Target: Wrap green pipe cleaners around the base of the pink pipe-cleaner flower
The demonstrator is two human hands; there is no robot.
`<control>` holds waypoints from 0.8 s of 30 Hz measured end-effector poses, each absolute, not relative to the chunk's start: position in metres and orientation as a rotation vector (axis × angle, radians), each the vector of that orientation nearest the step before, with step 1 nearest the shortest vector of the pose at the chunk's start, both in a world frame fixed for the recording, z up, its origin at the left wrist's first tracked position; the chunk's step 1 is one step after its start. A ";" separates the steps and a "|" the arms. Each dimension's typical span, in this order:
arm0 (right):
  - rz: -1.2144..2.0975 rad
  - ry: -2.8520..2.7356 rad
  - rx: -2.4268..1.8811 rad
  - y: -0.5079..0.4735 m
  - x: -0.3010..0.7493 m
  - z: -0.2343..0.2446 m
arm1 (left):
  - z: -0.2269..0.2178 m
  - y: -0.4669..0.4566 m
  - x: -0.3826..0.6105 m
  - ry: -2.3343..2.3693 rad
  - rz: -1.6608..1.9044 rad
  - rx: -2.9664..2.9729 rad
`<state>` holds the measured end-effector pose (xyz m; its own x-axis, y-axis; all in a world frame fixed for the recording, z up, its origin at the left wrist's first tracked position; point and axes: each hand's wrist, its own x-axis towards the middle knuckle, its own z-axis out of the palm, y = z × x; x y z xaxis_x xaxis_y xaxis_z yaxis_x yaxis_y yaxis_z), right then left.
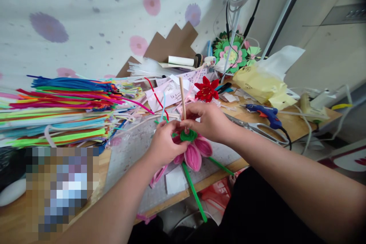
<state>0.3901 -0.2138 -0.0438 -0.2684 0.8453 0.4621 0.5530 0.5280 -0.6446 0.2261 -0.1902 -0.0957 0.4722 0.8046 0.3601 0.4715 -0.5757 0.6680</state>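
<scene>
At far left, the bundled pipe cleaners [65, 110] lie across the tabletop [100, 167], well apart from the work. Next comes the left hand [166, 144], its fingers closed about the left side of the pink flower [193, 157], thumb on the edge of the green base [189, 135]. The flower is held between the hands over the mat [121, 164], base uppermost, petals spreading below towards the person. Above that base stands the wooden stick [182, 97], long axis near upright, top leaning slightly left; it lines up roughly with the base's middle, though the fingers hide where its lower end meets it. The right hand [210, 120] comes in from the right, fingers pinched around the stick's lower part; it is the nearer hand to the stick, the left the nearer to the petals.
</scene>
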 end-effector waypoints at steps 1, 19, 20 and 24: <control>0.483 -1.954 -1.138 -0.214 0.390 -0.044 | -0.096 -0.190 0.226 1.055 0.919 2.240; 0.611 -1.741 -0.942 -0.217 0.395 -0.028 | -0.083 -0.176 0.215 0.816 1.149 1.506; 0.611 -1.673 -0.907 -0.218 0.401 -0.025 | -0.080 -0.173 0.212 0.760 1.173 1.295; 0.522 -1.486 -1.010 -0.217 0.420 -0.029 | -0.074 -0.164 0.204 0.597 1.075 0.884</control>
<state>0.4196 -0.2169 -0.0293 0.0821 0.8220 0.5635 0.2891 0.5215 -0.8028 0.2040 -0.1643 -0.0744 0.3775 0.9260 -0.0028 -0.4916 0.2030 0.8468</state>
